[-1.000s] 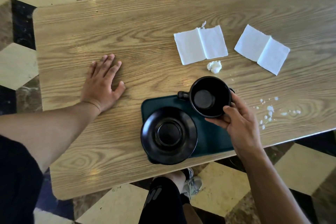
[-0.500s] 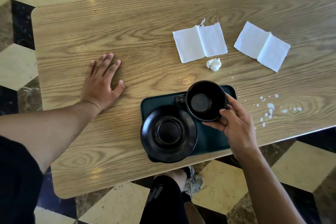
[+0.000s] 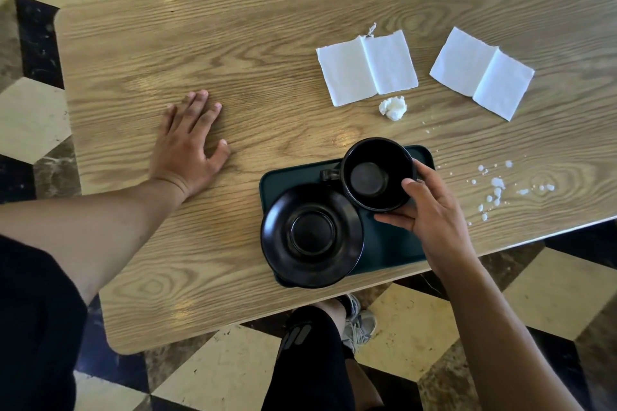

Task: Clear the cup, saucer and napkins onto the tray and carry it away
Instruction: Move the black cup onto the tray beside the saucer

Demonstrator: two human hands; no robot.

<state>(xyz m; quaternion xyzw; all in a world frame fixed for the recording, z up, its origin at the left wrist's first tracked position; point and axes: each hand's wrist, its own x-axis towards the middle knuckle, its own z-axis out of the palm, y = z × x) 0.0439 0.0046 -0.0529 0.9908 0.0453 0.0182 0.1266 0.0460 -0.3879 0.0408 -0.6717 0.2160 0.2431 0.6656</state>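
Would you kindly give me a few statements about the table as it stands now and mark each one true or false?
1. The right hand holds the black cup over the green tray. True.
2. The saucer lies on the bare table, away from the tray. False: it sits on the tray's left part.
3. The left hand rests flat on the table, holding nothing. True.
4. Both flat napkins are already on the tray. False: they lie on the table beyond it, with the crumpled wad.
5. The cup is full of coffee. False: its bare bottom shows.
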